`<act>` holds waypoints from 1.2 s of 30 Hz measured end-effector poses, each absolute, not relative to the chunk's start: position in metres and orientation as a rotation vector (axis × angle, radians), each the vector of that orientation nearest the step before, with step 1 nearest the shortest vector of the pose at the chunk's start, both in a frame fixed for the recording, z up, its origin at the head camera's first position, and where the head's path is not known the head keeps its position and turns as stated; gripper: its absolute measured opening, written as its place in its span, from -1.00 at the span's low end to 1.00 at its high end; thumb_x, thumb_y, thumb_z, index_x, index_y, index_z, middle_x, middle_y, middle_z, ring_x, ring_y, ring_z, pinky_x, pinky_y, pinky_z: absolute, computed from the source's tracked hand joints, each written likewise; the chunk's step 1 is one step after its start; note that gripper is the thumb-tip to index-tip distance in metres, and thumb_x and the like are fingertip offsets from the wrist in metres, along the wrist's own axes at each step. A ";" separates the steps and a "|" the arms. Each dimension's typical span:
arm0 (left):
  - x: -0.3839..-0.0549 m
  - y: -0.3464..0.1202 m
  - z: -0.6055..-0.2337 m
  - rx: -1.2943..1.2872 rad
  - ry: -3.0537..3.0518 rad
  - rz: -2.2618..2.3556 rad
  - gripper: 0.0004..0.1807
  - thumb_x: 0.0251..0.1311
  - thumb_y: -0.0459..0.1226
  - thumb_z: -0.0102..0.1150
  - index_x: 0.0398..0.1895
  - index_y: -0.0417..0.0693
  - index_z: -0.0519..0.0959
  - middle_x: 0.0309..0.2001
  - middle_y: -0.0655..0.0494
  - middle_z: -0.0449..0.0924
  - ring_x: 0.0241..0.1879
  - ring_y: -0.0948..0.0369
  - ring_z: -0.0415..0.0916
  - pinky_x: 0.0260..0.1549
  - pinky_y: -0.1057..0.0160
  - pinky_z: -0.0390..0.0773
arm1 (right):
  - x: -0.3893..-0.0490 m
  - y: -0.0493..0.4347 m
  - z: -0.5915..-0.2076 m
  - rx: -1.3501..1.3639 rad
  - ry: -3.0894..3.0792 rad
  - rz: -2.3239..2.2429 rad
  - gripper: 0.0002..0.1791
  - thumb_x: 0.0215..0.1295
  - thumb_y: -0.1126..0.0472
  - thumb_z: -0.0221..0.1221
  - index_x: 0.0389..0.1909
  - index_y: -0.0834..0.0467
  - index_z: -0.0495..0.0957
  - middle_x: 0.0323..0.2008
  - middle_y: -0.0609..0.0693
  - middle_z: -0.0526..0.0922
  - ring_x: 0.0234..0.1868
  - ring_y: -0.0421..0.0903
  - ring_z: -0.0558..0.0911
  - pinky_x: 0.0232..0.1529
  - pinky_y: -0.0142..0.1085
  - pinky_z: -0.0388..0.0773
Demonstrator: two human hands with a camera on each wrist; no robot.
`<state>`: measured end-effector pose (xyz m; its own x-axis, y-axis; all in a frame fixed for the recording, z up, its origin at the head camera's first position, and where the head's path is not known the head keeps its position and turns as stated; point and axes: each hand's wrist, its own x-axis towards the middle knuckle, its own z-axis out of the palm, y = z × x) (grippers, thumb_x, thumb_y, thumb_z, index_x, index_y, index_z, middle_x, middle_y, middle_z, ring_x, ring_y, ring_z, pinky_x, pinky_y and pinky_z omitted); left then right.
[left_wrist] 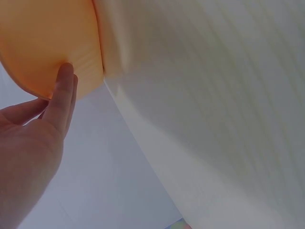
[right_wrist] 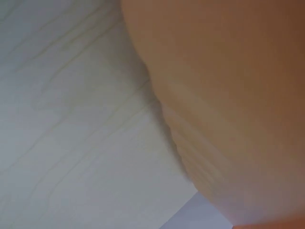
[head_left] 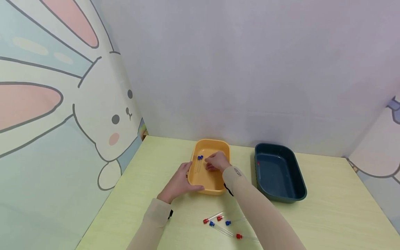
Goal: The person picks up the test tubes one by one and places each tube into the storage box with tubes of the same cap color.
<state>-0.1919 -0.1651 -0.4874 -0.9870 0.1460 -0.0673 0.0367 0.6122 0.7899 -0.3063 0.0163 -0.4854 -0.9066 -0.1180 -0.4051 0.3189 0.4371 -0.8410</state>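
My left hand (head_left: 181,180) spans the near left corner of a yellow-orange plastic bin (head_left: 210,192). Its thumb lies along the near rim, and in the left wrist view straight fingers (left_wrist: 61,100) press the outer wall. Inside the bin is my right hand (head_left: 217,161), fingers bent loosely and pointing left, with nothing visible between them. Just left of those fingertips, two clear tubes with blue caps (head_left: 200,158) lie side by side on the bin floor. The right wrist view shows mostly the bin's outer wall (right_wrist: 214,95); the hand itself is hidden there.
Several clear tubes lie on the pale table in front of the bin, some with red caps (head_left: 239,236), others with blue caps (head_left: 211,224). To the right stands a dark blue bin (head_left: 282,199), with a small red spot by its left inner wall. A pale wall rises behind.
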 end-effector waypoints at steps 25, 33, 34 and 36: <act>-0.187 -0.163 -0.482 0.105 2.698 1.316 0.19 -0.06 0.06 0.63 0.61 -0.02 0.17 0.49 -0.10 0.27 0.29 -0.02 0.46 0.28 -0.12 0.57 | -0.286 0.036 -0.447 -0.180 2.363 -1.458 -0.64 0.42 0.19 0.29 0.12 0.31 0.62 0.00 0.32 0.75 -0.24 -0.04 0.79 -0.08 -0.20 0.77; -0.188 -0.165 -0.486 0.086 2.702 1.299 0.19 -0.07 0.10 0.63 0.61 0.03 0.18 0.46 -0.05 0.30 0.28 0.01 0.46 0.30 -0.11 0.56 | -0.274 0.049 -0.437 -0.297 2.429 -1.400 -0.56 0.43 0.16 0.27 0.20 0.34 0.57 -0.03 0.31 0.75 -0.07 0.19 0.77 0.03 -0.09 0.74; -0.188 -0.165 -0.485 0.091 2.703 1.300 0.19 -0.07 0.10 0.63 0.61 0.02 0.18 0.46 -0.05 0.30 0.28 0.01 0.46 0.30 -0.11 0.56 | -0.273 0.051 -0.434 -0.302 2.435 -1.395 -0.56 0.43 0.15 0.28 0.20 0.32 0.58 -0.04 0.29 0.75 -0.04 0.21 0.76 0.06 -0.06 0.73; -0.189 -0.165 -0.484 0.082 2.696 1.303 0.20 -0.08 0.10 0.63 0.61 0.03 0.17 0.47 -0.05 0.29 0.29 0.01 0.46 0.31 -0.11 0.55 | -0.271 0.055 -0.430 -0.306 2.443 -1.390 -0.54 0.42 0.13 0.29 0.21 0.30 0.58 -0.05 0.27 0.75 -0.02 0.22 0.76 0.10 -0.02 0.71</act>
<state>-0.1888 -0.1645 -0.4843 -0.9879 0.1121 -0.1072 -0.0144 0.6220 0.7829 -0.2705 0.0551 -0.4302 -0.9283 -0.3343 -0.1629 -0.0307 0.5055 -0.8623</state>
